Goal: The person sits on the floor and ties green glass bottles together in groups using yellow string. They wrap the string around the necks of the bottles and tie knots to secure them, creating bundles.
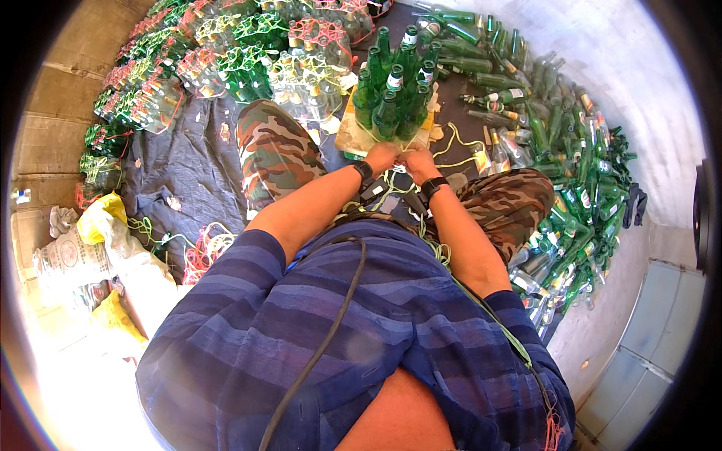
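Observation:
A cluster of green glass bottles (387,113) stands upright on a tan board (350,137) in front of me. Pale yellow-green string (391,201) trails from the near side of the cluster down toward my lap. At the bottles' base, my left hand (382,155) is closed on the string, its fingertips pinched together. Close beside it, my right hand (416,162) also pinches the string. The exact loop or knot between the fingers is too small to make out. Each wrist wears a dark band.
Tied bundles of bottles (244,74) stand at the far left. Loose bottles (579,173) lie piled along the right wall. A dark sheet (184,143) covers the floor. Sacks (75,255) and pink string (204,252) lie at left; more string (456,143) lies right of the board.

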A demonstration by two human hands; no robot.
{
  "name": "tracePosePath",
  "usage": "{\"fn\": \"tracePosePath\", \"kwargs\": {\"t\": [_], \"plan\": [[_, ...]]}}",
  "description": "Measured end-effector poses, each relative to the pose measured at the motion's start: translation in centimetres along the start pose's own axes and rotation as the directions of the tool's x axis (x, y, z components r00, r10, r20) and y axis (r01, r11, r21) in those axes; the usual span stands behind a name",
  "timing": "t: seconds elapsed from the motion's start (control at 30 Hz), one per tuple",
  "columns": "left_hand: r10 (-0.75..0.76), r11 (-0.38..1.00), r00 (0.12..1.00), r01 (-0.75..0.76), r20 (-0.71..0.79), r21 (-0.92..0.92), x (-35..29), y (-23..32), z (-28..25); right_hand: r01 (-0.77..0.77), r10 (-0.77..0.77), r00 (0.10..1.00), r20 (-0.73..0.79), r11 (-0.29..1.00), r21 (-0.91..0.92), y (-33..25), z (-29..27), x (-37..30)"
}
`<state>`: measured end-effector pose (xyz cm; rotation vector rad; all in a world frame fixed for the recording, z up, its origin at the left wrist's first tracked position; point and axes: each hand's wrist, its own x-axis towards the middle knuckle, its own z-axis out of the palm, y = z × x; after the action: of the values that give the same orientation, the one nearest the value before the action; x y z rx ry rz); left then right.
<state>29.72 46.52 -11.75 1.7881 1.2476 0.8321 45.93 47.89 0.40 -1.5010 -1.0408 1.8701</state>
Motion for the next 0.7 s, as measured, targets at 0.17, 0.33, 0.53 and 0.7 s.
{"fn": "tracePosePath", "kwargs": {"t": [0.17, 0.33, 0.53, 0.7], "plan": [[-0.235, 0.944, 0.97, 0.244, 0.066, -0.225, 0.0, 4.7, -1.8, -0.211, 0.202, 0.977, 0.073, 0.964, 0.161, 0.5, -1.3, 1.0], [-0.544, 0.537, 0.792, 0.582, 0.277, -0.61, -0.2, 8.9, -3.4, -0.357, 0.354, 0.933, 0.073, 0.875, 0.328, 0.0, -1.4, 1.2], [-0.538, 0.651, 0.821, 0.549, 0.191, -0.524, -0.7, 8.8, -3.3, -0.364, 0.354, 0.931, 0.084, 0.91, 0.201, -0.2, -1.7, 0.9], [-0.47, 0.734, 0.857, 0.512, 0.21, -0.446, -0.3, 6.7, -2.8, -0.184, 0.181, 0.978, 0.1, 0.983, 0.015, 0.3, -0.5, 0.1]]}}
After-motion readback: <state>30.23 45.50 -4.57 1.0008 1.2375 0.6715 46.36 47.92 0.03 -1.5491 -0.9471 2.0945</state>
